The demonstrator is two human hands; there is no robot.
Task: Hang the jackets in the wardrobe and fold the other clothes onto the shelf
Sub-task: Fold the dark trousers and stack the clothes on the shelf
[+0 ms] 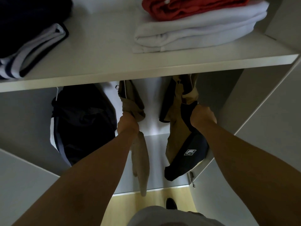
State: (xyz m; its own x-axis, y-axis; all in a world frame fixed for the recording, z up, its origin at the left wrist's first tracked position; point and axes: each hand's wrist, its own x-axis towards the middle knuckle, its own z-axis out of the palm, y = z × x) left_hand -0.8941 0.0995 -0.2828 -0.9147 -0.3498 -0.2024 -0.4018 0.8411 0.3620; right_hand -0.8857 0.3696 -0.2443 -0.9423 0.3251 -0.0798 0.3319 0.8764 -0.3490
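wardrobe [260, 103]: pale grey, open at the front, seen from above and in dim light.
shelf [114, 62]: one board across the upper part of the wardrobe, with folded clothes at both ends.
tan jacket [175, 111]: tan with dark navy panels, below the shelf in the hanging space, right of centre. its top runs up behind the shelf edge, so whether it is on a hanger cannot be told. it is spread into two halves with a gap between them.
left hand [127, 125]: fingers curled tight round a bunch of tan fabric on the jacket's left half. a long tan length hangs below the fist to the front edge of the wardrobe floor.
right hand [202, 117]: closed as a fist on the right half, gripping where navy meets tan. a navy panel hangs below it.
white patch [189, 152]: small and square, on that navy panel.
navy jacket [84, 121]: hangs left of the tan jacket, near the left hand, with a white and blue stripe down its side.
white folded stack [195, 33]: right end of the shelf.
red garment [187, 8]: folded, lying on the white stack.
striped garment [37, 51]: folded, left end of the shelf, navy and white.
dark folded pile [24, 22]: on top of the striped garment.
floor [130, 204]: yellow wood in front of the wardrobe.
dark shoe [171, 203]: on that floor, partly hidden by the person's grey clothing.
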